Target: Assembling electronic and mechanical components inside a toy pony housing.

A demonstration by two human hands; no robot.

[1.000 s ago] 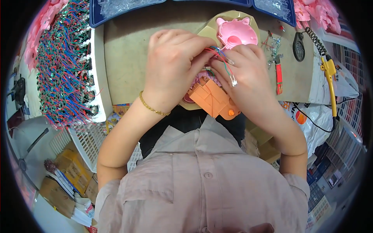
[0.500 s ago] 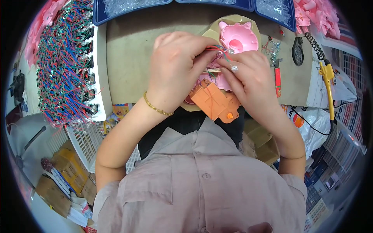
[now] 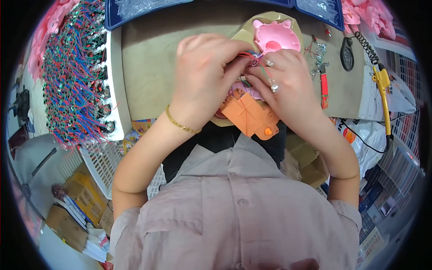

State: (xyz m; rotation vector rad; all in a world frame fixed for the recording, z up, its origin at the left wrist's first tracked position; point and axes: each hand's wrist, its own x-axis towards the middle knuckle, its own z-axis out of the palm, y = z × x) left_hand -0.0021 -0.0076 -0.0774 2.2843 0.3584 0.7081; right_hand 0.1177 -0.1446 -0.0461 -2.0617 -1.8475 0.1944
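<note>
At the worktop's [image 3: 148,67] near edge, I see the left hand [image 3: 204,76] and right hand [image 3: 288,85] pressed together, fingertips pinched on thin red and green wires [image 3: 250,57] above an orange plastic housing [image 3: 249,114]. A pink pig-shaped shell [image 3: 275,38] lies just behind them. I judge the wiring step is in hand; seating the leads will call for fine, steady fingertip control.
</note>
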